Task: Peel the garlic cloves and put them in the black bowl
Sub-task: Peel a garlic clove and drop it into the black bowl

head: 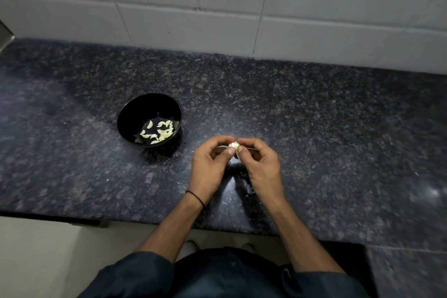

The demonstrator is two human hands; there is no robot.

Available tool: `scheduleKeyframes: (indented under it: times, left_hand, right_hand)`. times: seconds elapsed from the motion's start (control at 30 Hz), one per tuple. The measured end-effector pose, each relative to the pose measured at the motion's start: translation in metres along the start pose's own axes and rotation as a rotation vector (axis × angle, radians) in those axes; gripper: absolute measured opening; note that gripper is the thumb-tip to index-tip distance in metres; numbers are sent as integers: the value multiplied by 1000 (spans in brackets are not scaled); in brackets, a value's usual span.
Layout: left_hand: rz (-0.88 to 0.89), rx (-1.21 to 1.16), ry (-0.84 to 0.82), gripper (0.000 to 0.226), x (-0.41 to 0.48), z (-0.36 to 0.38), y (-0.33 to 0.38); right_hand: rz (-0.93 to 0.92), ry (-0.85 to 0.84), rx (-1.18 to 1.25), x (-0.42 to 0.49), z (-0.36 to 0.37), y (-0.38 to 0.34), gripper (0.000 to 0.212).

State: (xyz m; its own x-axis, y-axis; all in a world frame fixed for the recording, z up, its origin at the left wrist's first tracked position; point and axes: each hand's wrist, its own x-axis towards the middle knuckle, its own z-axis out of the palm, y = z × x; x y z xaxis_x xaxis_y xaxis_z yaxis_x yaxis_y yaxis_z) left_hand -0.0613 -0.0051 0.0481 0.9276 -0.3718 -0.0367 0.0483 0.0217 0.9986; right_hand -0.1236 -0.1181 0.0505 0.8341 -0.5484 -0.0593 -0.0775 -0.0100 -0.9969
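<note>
Garlic clove (234,144): pinched by left hand (211,167) and right hand (260,164), apparently mid-peel; next, drop into black bowl (128,113).

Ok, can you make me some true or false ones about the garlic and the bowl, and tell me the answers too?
1. The black bowl already has peeled cloves in it. True.
2. The left hand and the right hand both pinch the garlic between them. True.
3. The black bowl sits to the right of the hands. False: it is on their left, a little farther back on the counter.
4. The black band is on the right wrist. False: it is on the left wrist.
</note>
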Motion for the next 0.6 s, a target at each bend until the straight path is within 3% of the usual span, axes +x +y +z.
scheduleKeyframes:
  times: [0.23, 0.4, 0.6]
  left_hand:
    - [21, 74, 21, 17, -2, 3, -4]
    - [-65, 6, 23, 23, -2, 3, -10]
    - [-28, 87, 67, 23, -3, 5, -9]
  right_hand:
    - [-69, 114, -189, -7, 7, -7, 8]
    - [-127, 116, -311, -10, 7, -6, 12]
    - [-279, 93, -544, -12, 7, -6, 16]
